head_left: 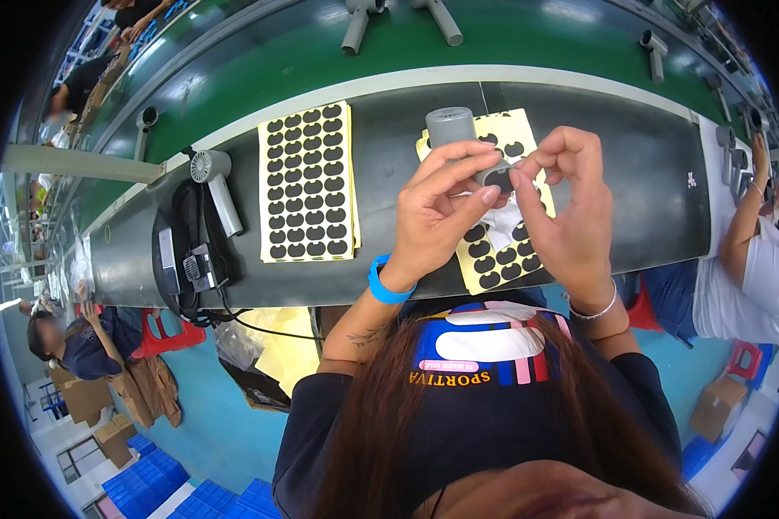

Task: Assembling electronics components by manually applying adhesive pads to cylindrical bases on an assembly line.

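Observation:
My left hand (446,203) is closed round a grey handheld fan (450,126), whose round head points away from me. The end of its handle faces me and carries a dark oval face (497,179), which looks like one of the black stickers. At the edge of that end sits the thumb tip of my right hand (567,203), its fingers curled in a pinch; anything between them is too small to make out. Below both hands lies a yellow-backed sheet of black oval stickers (493,270), partly hidden, with crumpled white paper (504,223) on it.
To the left lies another stack of sticker sheets (307,186). Beyond it are a grey fan (221,190) and a black bag-like item (177,246) with a cable. More fans rest on the green conveyor (537,43). Co-workers sit at both sides; a box of yellow paper (277,346) stands below the table edge.

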Demonstrator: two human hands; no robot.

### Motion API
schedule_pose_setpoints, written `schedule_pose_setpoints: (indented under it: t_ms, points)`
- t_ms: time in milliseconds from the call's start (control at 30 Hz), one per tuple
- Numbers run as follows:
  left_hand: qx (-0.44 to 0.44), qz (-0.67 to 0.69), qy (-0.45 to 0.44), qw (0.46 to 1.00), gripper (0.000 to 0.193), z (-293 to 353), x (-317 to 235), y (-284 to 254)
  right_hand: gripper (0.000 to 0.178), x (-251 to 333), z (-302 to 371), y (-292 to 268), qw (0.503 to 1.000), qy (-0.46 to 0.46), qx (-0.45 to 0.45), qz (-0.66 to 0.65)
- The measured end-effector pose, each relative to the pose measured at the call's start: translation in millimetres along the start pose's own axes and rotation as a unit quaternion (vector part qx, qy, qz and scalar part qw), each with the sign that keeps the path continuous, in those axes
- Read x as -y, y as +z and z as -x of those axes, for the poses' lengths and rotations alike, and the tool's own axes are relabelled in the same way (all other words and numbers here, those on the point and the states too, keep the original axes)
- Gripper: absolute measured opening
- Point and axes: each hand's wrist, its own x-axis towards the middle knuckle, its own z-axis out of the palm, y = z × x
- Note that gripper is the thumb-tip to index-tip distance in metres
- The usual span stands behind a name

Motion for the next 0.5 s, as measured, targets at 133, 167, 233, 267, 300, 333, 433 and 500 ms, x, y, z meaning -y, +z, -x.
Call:
schedule_pose_setpoints:
  t_ms: [133,167,233,267,300,333,433,500]
  points:
    - [0.002,0.005,0.009,1.000,0.033,1.0,1.0,-2.6,0.036,1.5,-3.0,-2.2,1.000,-0.001,0.023,0.011]
    - [0.001,0.004,0.009,1.000,0.033,1.1,-1.0,-3.3,0.036,0.5,-5.4,-2.4,0.999,-0.013,0.016,0.039]
    - [-0.023,0.029,-0.016,0.999,0.031,-0.8,-8.9,-5.6,0.035,-5.8,-12.1,-4.4,0.997,-0.027,0.009,0.068]
    - [-0.022,0.029,-0.015,0.999,0.031,-2.3,-12.6,-7.8,0.033,-13.1,-17.1,-6.9,0.999,-0.014,0.030,0.040]
    - [-0.030,0.043,-0.033,0.998,0.030,-4.3,-16.2,-10.8,0.032,-19.3,-21.7,-8.3,0.999,-0.001,0.052,0.011]
    - [-0.039,0.056,-0.051,0.996,0.029,-4.6,-17.3,-13.5,0.034,-24.6,-24.1,-6.6,0.994,0.009,0.099,-0.052]
    - [-0.050,0.111,-0.063,0.991,0.027,-6.2,-15.5,-18.2,0.040,-29.3,-29.7,11.9,0.979,-0.002,0.184,-0.083]
    - [-0.049,0.091,-0.051,0.993,0.026,-3.8,-13.5,-21.0,0.047,-38.9,-30.1,30.2,0.973,0.007,0.206,-0.103]
